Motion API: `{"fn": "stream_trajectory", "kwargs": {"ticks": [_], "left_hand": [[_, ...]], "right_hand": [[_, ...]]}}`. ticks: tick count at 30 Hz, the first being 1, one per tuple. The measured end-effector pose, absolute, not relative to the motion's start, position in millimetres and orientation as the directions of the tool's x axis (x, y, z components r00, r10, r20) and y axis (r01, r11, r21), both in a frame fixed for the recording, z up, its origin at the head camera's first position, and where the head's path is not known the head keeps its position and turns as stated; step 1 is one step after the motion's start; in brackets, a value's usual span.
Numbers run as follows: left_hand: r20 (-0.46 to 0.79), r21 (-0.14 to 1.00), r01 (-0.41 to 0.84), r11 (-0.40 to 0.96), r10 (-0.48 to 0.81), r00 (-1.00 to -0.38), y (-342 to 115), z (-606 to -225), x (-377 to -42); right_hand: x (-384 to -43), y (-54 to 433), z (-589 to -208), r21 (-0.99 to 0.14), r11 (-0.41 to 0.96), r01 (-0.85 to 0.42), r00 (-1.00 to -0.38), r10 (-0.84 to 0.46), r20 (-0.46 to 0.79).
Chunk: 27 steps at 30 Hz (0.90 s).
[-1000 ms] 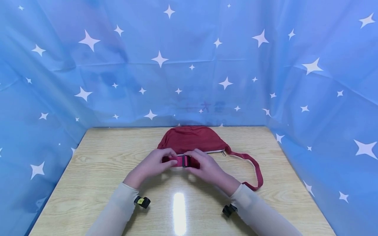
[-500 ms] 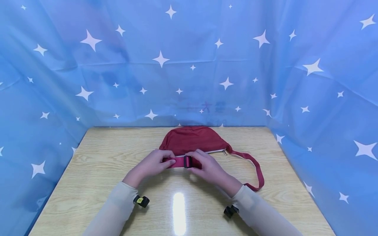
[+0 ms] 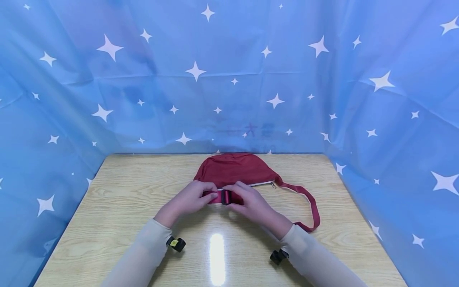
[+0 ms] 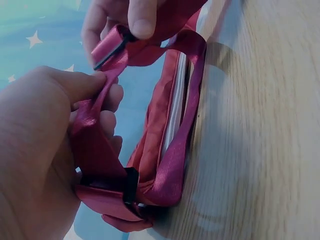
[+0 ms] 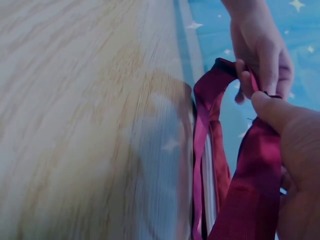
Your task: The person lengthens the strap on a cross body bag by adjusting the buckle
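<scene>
The left hand (image 3: 193, 198) and right hand (image 3: 252, 202) pinch a shiny crimson strap (image 3: 215, 199) in their fingers, beside its black buckle (image 3: 226, 197). Just beyond, the half-moon, dark-red cloth bag (image 3: 234, 171), pale zip (image 3: 263, 183) along its near side, lies at the worktop's (image 3: 122, 199) far edge, near the middle.

A wooden table (image 3: 118, 199) spans the lower head view; a bag (image 3: 233, 169) lies mid-frame on it, strap (image 3: 314, 211) looping right.

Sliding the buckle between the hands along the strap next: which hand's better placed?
Probably the right hand: its fingertips are at the buckle. The left hand pinches the strap beside it, so seems better suited to steadying.
</scene>
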<state>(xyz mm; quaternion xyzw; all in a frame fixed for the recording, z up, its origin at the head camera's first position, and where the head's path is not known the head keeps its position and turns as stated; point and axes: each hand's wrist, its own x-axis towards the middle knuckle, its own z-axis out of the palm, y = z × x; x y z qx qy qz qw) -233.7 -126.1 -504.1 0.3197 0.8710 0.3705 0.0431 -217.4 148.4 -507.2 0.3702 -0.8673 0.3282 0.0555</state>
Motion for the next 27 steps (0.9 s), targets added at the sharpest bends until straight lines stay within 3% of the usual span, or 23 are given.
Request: {"fn": "stream_trajectory", "kwargs": {"ticks": [15,27], "left_hand": [[0.175,0.647,0.541,0.538,0.586,-0.791,-117.9,-501.7,-232.6],[0.113,0.649,0.463,0.604,0.526,-0.843,-147.3,-508.6,-228.9]], "right_hand": [[-216.3,140.1,-508.3,-0.482,0.517,-0.708,-0.702,-0.589,0.400],[-213.9,147.7,-506.5,-0.509,0.522,-0.685,-0.726,-0.547,0.417]]}}
